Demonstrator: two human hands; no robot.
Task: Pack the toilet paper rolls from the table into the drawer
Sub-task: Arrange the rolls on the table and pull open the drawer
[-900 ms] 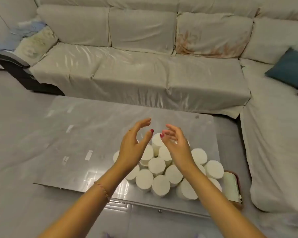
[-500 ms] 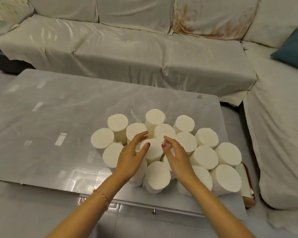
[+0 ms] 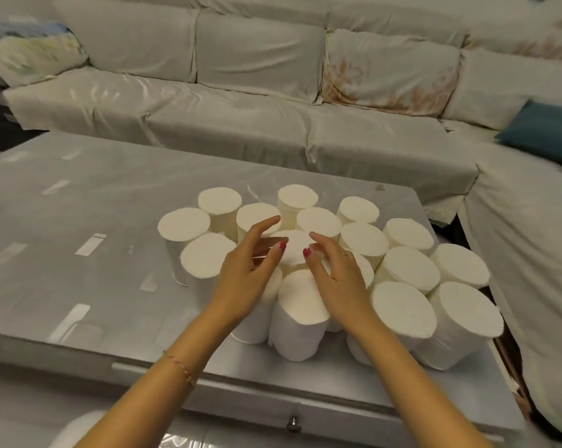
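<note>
Several white toilet paper rolls [image 3: 402, 308] stand upright in a tight cluster on the right half of the grey table [image 3: 79, 221]. My left hand [image 3: 250, 270] and my right hand [image 3: 334, 273] hover over the cluster's middle, fingers spread, on either side of one central roll [image 3: 294, 248]. Both thumbs rest near its top; neither hand grips it. The drawer front [image 3: 337, 412] with its small round knob [image 3: 294, 423] sits closed under the table's near edge.
A large pale sofa [image 3: 240, 118] wraps around the far and right sides of the table. A blue cushion [image 3: 544, 130] lies on it at the right. A brown-rimmed object [image 3: 515, 379] pokes out by the table's right edge.
The view has moved closer over the table. Both hands have come down from above the rolls to sit around the central roll's top.
</note>
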